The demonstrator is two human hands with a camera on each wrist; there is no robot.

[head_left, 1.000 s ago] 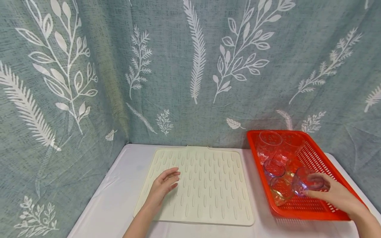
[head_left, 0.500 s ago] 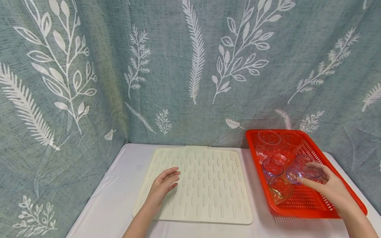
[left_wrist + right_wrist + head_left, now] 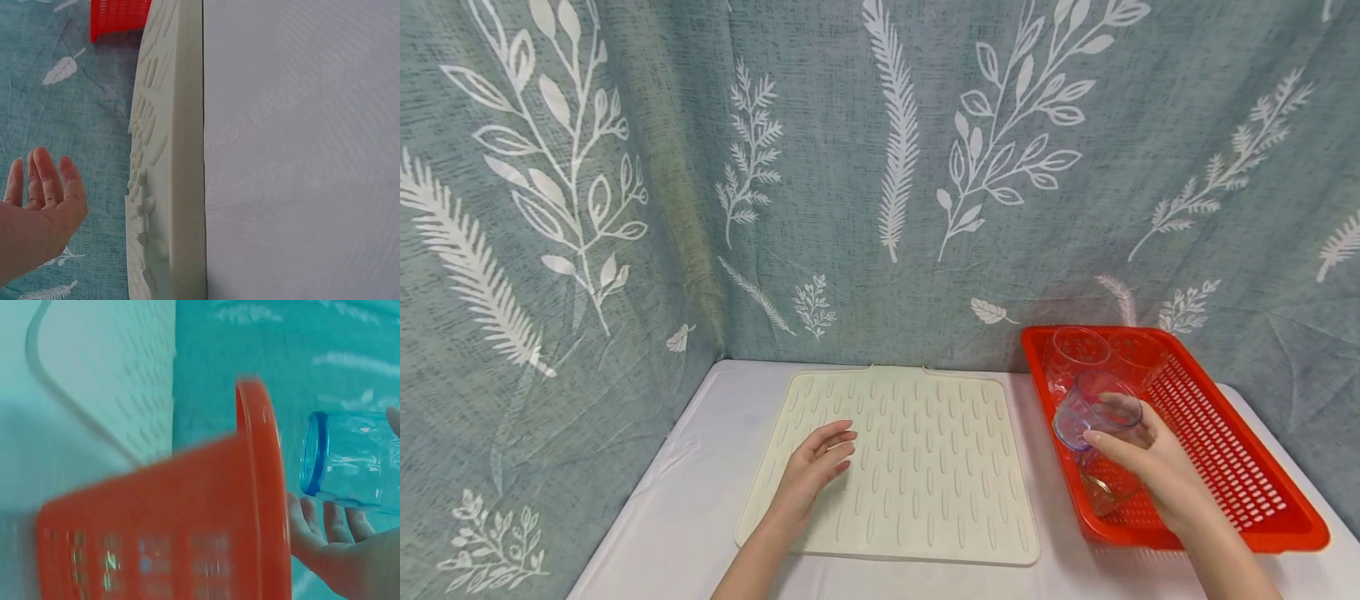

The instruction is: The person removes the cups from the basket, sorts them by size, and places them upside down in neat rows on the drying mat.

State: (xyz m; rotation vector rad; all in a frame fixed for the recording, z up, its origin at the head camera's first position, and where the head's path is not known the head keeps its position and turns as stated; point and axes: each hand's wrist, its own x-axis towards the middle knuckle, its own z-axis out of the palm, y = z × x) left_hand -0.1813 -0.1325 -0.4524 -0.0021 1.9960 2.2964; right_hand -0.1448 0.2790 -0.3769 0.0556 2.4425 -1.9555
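Observation:
My right hand [image 3: 1157,462] holds a clear, blue-tinted drinking glass [image 3: 1078,417] above the left side of the red basket [image 3: 1225,450]. The glass is tilted; in the right wrist view its thick blue base [image 3: 319,453] faces left, with fingers [image 3: 337,525] along its side. Over the cream ridged mat [image 3: 925,467] hovers my left hand [image 3: 808,471], fingers relaxed and holding nothing. Tall clear glasses [image 3: 1080,346] stand at the back of the basket. A yellowish glass [image 3: 1105,492] sits near its front left, partly hidden by the held glass and hand.
The mat lies on a white-covered table [image 3: 662,492], left of the basket. A green leaf-print curtain [image 3: 850,183] hangs behind and along the left. The basket's raised rim [image 3: 265,487] stands close to the right hand.
My right hand has lifted the blue-tinted glass and carried it leftward, from the basket's right part to above its left side. The left hand has stayed in place.

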